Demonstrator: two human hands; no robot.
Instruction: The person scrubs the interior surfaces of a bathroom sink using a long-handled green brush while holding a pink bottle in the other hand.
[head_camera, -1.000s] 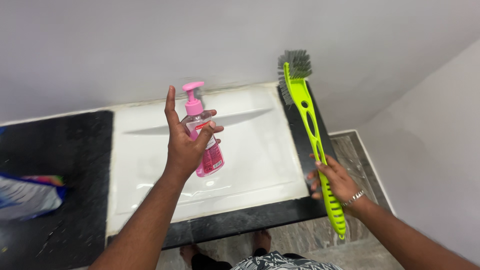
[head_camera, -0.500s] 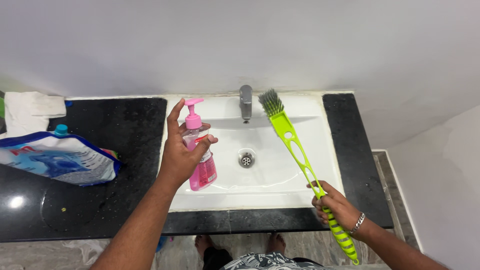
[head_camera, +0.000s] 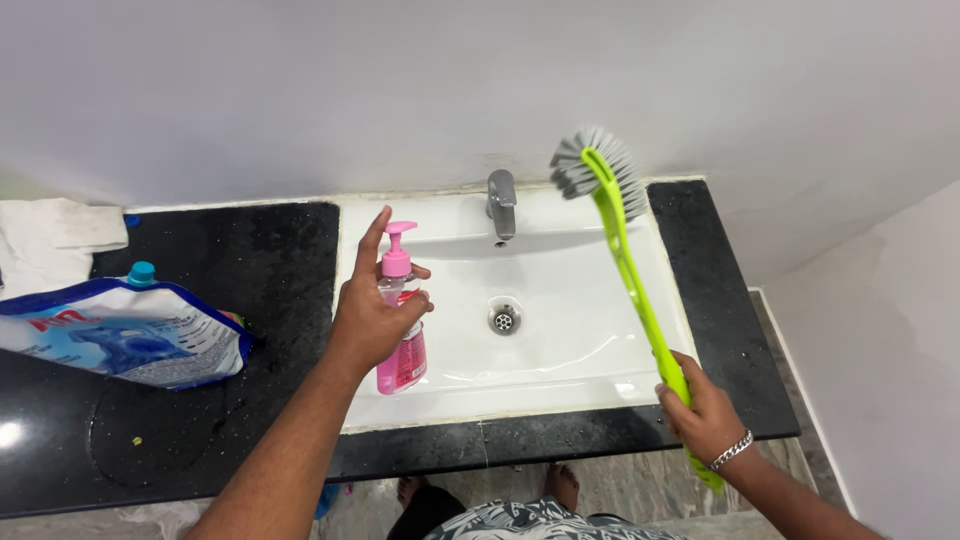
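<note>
My left hand (head_camera: 368, 318) grips a pink pump bottle (head_camera: 402, 320) and holds it upright over the left part of the white sink (head_camera: 560, 350). The index finger points up beside the pump head. My right hand (head_camera: 705, 410) clasps the lower handle of a long lime-green brush (head_camera: 635, 290). Its grey bristle head (head_camera: 598, 170) is raised near the wall, to the right of the metal tap (head_camera: 501, 203). The drain (head_camera: 504, 319) lies between the bottle and the brush.
A black stone counter (head_camera: 260, 270) surrounds the sink. On its left lie a blue and white refill pouch (head_camera: 125, 330) with a teal cap and a white cloth (head_camera: 55, 235). A grey wall rises behind; my bare feet (head_camera: 560, 480) show below.
The brush has swung up and to the right, its head rising from the basin towards the wall. The bottle stays in my left hand, a little lower in view.
</note>
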